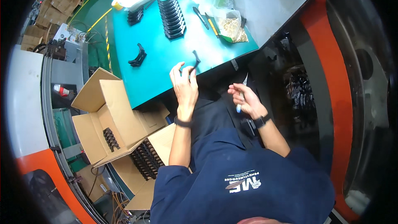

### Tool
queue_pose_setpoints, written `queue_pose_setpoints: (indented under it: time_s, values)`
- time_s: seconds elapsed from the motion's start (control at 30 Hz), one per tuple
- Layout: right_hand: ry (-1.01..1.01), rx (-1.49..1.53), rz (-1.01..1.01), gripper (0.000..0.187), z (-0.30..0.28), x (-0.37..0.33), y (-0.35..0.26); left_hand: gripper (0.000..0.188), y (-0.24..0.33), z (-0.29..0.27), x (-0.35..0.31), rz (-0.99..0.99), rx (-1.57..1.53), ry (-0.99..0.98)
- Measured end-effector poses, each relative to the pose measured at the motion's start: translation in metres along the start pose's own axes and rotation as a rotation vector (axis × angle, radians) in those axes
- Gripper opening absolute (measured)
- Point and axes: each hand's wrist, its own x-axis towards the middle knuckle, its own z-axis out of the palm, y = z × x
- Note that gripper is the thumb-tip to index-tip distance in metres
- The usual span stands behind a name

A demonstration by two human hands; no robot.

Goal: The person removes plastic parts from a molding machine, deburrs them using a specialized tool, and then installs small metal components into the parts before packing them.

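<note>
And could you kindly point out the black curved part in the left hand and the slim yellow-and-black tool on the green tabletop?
Black curved part [197, 61]: head view, on the bend showing beyond the fingers.
Slim yellow-and-black tool [212, 26]: head view, middle of its yellow body.

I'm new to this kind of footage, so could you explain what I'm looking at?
No robot here: these are a person's own bare hands. The single picture comes from a wide fisheye camera worn on the head, looking down, which is why straight edges bend. The left hand holds a curved black part; the right hand holds a pointed tool. On the green table lie stacked black parts, a yellow cutter and a clear bag. Boxes at left hold similar parts.
</note>
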Motion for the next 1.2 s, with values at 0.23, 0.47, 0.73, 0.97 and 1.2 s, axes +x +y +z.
queue_pose_setpoints:
  time_s: [0.23,0.47,0.73,0.97,1.2]
  values:
    - [-0.138,-0.677,-0.440,0.050,0.116,-0.105,-0.011,0.025,0.095,-0.089,-0.020,0.127,-0.254,-0.299]
    - [-0.255,-0.784,-0.568,0.057,0.132,-0.125,-0.014,0.050,0.102,-0.108,-0.034,0.159,-0.401,-0.168]
    - [-0.292,-0.774,-0.579,0.070,0.135,-0.132,-0.012,0.066,0.109,-0.112,-0.060,-0.475,-1.203,-0.212]
    - [-0.320,-0.777,-0.541,0.081,0.128,-0.134,-0.008,0.065,0.107,-0.115,-0.061,-0.420,-1.156,-0.168]
    - [-0.290,-0.712,-0.395,0.070,0.130,-0.140,-0.017,0.065,0.110,-0.116,-0.063,-0.399,-1.152,-0.160]
